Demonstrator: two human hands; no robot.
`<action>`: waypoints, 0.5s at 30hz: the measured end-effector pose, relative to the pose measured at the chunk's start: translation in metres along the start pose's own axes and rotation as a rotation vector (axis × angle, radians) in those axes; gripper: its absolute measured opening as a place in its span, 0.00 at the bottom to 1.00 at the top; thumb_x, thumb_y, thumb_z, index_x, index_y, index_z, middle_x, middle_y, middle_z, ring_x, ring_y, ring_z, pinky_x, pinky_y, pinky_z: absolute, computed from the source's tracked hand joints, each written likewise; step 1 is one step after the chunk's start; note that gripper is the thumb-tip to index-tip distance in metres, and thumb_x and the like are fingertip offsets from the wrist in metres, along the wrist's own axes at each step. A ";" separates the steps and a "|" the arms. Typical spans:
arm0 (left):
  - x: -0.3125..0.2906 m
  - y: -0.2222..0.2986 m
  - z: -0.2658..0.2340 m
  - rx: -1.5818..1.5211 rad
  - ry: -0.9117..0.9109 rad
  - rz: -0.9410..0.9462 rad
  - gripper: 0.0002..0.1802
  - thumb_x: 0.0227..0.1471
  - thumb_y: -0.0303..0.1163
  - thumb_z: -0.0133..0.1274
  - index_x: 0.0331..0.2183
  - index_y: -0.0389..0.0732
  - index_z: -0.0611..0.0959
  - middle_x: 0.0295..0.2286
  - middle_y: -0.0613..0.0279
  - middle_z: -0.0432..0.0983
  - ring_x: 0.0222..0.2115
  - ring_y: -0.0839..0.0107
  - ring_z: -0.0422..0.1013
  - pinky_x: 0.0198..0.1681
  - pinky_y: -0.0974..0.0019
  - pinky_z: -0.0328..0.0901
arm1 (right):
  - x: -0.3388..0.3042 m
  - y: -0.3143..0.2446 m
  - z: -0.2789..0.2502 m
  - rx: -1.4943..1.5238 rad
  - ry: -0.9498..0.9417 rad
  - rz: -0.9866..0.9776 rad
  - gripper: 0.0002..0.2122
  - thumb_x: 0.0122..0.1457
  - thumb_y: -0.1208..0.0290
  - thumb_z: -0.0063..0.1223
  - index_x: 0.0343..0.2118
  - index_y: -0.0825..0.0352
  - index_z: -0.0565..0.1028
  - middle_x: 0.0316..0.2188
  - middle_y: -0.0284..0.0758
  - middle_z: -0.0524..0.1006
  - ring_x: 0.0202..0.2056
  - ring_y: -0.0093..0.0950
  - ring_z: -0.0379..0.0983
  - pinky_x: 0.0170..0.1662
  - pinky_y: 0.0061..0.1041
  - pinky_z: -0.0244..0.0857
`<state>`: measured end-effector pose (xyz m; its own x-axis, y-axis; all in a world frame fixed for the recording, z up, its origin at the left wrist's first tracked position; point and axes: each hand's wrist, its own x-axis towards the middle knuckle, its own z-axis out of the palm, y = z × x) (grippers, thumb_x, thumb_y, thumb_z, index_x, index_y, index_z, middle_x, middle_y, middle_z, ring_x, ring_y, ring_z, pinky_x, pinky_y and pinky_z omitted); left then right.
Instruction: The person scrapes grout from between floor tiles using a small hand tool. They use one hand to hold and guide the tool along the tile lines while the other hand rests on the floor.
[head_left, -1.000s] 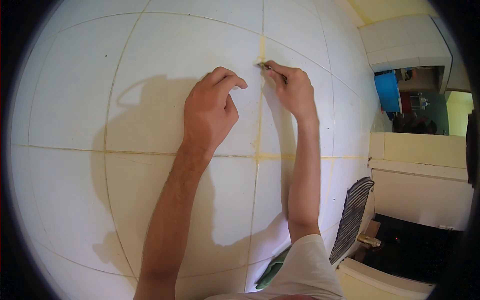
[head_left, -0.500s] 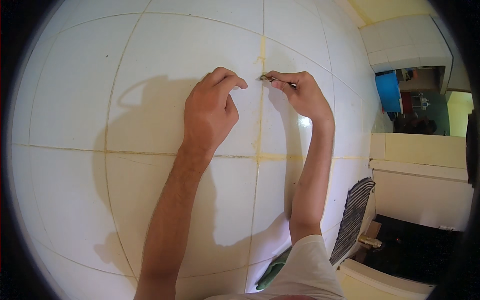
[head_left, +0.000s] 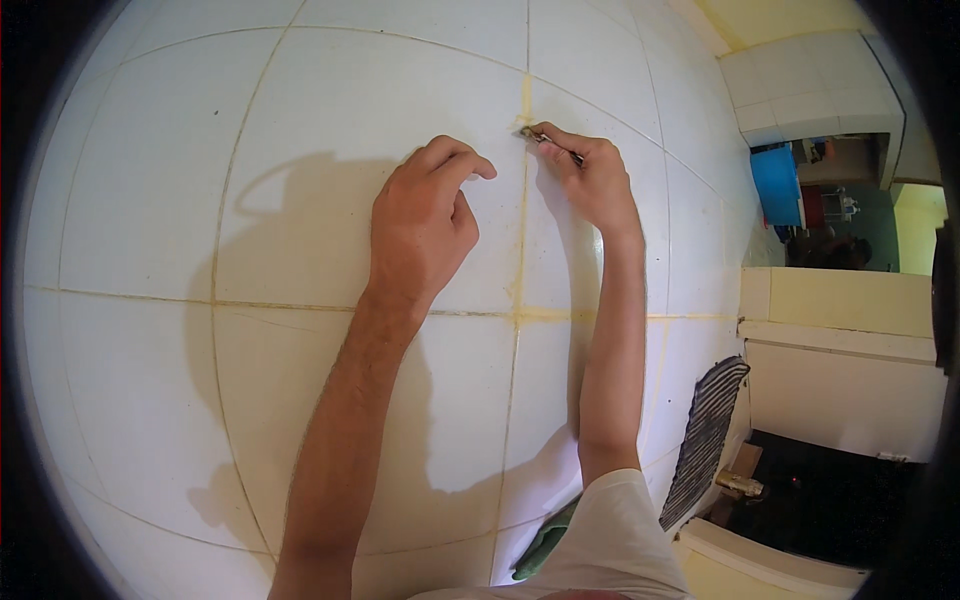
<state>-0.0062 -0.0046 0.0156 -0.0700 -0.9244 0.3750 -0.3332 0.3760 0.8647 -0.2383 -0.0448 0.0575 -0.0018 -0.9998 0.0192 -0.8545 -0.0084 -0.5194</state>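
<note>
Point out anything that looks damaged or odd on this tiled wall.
The grout joints near the hands are yellowish and stained, while those farther left look thin and grey. The staining is strongest where the vertical joint meets the horizontal one. The right hand holds a small tool at that vertical joint.

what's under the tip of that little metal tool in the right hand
The thin metal tool tip meets the yellowish vertical grout line between white wall tiles. The right hand covers the tool's handle.
</note>
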 end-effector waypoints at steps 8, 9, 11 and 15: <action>-0.001 -0.002 -0.002 -0.002 0.003 0.008 0.26 0.45 0.05 0.42 0.39 0.38 0.86 0.40 0.59 0.81 0.42 0.61 0.82 0.43 0.62 0.76 | -0.004 -0.002 -0.001 -0.059 -0.008 -0.067 0.12 0.69 0.66 0.59 0.52 0.56 0.87 0.29 0.45 0.84 0.30 0.38 0.79 0.40 0.35 0.72; 0.000 -0.002 -0.002 -0.006 0.004 0.007 0.26 0.45 0.05 0.42 0.39 0.38 0.86 0.39 0.59 0.81 0.42 0.61 0.82 0.42 0.62 0.75 | -0.003 -0.010 -0.001 -0.101 -0.014 -0.006 0.12 0.69 0.66 0.59 0.51 0.56 0.87 0.30 0.44 0.84 0.30 0.38 0.79 0.39 0.35 0.72; 0.000 -0.001 0.000 -0.014 0.008 0.004 0.26 0.45 0.06 0.42 0.39 0.38 0.86 0.39 0.59 0.81 0.41 0.61 0.82 0.42 0.62 0.75 | -0.002 -0.025 -0.003 -0.182 -0.026 0.115 0.12 0.69 0.65 0.59 0.51 0.56 0.87 0.31 0.44 0.84 0.30 0.39 0.79 0.39 0.35 0.73; -0.001 -0.002 -0.002 -0.001 0.005 -0.007 0.26 0.45 0.05 0.42 0.39 0.38 0.86 0.39 0.59 0.81 0.41 0.61 0.82 0.41 0.61 0.75 | -0.006 -0.010 -0.009 -0.107 -0.106 0.040 0.12 0.69 0.66 0.58 0.51 0.56 0.88 0.34 0.42 0.86 0.29 0.36 0.77 0.38 0.34 0.73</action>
<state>-0.0033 -0.0044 0.0141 -0.0632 -0.9266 0.3707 -0.3324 0.3698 0.8676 -0.2340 -0.0388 0.0705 0.0128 -0.9956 -0.0929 -0.9055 0.0279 -0.4235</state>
